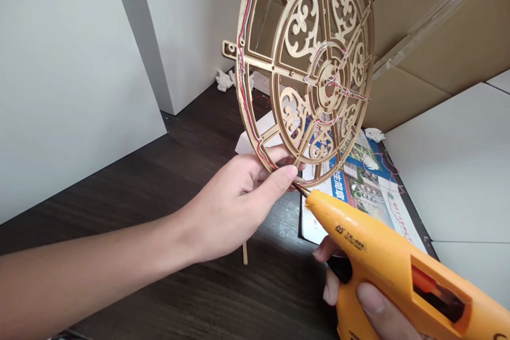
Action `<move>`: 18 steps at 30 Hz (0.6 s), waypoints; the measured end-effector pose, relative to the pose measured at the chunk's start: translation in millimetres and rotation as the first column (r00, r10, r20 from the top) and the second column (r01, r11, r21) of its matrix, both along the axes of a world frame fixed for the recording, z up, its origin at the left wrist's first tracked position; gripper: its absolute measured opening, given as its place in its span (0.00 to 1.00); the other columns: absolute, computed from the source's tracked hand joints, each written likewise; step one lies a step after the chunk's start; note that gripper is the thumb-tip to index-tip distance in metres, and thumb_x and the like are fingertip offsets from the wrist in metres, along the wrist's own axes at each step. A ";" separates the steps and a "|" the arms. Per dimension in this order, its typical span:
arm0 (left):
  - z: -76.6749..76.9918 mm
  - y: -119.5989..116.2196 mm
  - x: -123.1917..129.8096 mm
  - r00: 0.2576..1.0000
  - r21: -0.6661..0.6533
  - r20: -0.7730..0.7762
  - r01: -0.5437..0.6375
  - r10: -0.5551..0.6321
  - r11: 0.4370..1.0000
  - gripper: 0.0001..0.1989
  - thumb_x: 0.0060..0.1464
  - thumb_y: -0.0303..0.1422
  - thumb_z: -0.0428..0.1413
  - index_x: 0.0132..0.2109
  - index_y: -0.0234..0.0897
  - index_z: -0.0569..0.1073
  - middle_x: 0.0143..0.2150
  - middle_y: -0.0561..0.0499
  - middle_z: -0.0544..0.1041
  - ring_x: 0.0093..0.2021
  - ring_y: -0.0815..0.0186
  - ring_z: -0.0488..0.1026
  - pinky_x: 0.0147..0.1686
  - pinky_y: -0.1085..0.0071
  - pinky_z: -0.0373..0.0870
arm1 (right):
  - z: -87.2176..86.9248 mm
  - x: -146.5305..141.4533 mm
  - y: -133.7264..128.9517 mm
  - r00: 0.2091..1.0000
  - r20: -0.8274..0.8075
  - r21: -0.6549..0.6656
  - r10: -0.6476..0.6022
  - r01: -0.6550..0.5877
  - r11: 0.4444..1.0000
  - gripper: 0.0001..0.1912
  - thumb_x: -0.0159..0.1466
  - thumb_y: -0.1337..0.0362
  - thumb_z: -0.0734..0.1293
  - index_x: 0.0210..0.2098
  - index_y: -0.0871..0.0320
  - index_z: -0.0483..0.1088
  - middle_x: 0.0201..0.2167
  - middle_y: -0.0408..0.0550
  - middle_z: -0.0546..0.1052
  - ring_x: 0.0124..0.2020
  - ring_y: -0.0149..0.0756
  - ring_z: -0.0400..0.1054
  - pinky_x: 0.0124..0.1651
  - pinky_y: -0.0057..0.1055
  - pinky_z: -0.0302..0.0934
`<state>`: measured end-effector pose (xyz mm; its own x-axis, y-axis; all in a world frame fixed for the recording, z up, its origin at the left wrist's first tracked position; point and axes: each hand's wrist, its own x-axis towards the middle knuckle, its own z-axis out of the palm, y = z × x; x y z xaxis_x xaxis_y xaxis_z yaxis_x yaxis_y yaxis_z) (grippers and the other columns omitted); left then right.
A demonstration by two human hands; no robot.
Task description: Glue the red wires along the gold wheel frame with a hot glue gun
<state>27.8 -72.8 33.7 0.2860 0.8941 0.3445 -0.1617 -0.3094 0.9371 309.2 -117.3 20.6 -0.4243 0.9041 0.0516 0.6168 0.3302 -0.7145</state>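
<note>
A round golden openwork frame (281, 68) with scrollwork panels stands tilted upright, red and white wires running along its outer rim and around its centre. My left hand (247, 199) pinches its lower rim between thumb and fingers. My right hand (374, 303) is wrapped round the handle of an orange glue gun (370, 228), with fingers by the black trigger. The gun's metal tip is at the bottom of the rim, just right of my left thumb; whether it touches cannot be made out.
Printed sheets (382, 196) with loose wires and crumpled tissue (374, 134) lie on the dark table (159, 180) behind the frame. Cardboard (422, 64) rises behind, white panels (71, 64) stand left. A thin stick (245, 254) lies below my left hand.
</note>
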 end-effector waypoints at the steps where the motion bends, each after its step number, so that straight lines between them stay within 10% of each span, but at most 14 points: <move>1: 0.0 -0.2 0.1 1.000 -0.002 0.000 0.000 0.000 1.000 0.15 0.68 0.30 0.50 0.53 0.39 0.79 0.64 0.56 0.71 0.69 0.69 0.61 0.68 0.77 0.57 | 0.2 -0.1 -0.3 1.000 0.000 -0.001 0.003 -0.003 1.000 0.28 0.71 0.57 0.62 0.70 0.45 0.57 0.42 0.54 0.76 0.35 0.37 0.75 0.33 0.24 0.73; 18: -3.0 6.9 -2.3 1.000 0.033 -0.001 0.004 -0.004 0.999 0.13 0.66 0.28 0.51 0.47 0.40 0.82 0.58 0.57 0.75 0.64 0.69 0.67 0.67 0.77 0.59 | -5.0 -6.1 3.1 0.997 -0.067 -0.001 0.028 -0.028 1.000 0.26 0.68 0.54 0.64 0.64 0.48 0.66 0.39 0.53 0.76 0.32 0.38 0.75 0.28 0.26 0.72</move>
<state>25.5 -65.8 30.7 0.2897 0.8811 0.3738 -0.1617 -0.3398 0.9265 303.2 -114.2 15.5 -0.4454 0.8919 0.0788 0.5576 0.3452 -0.7549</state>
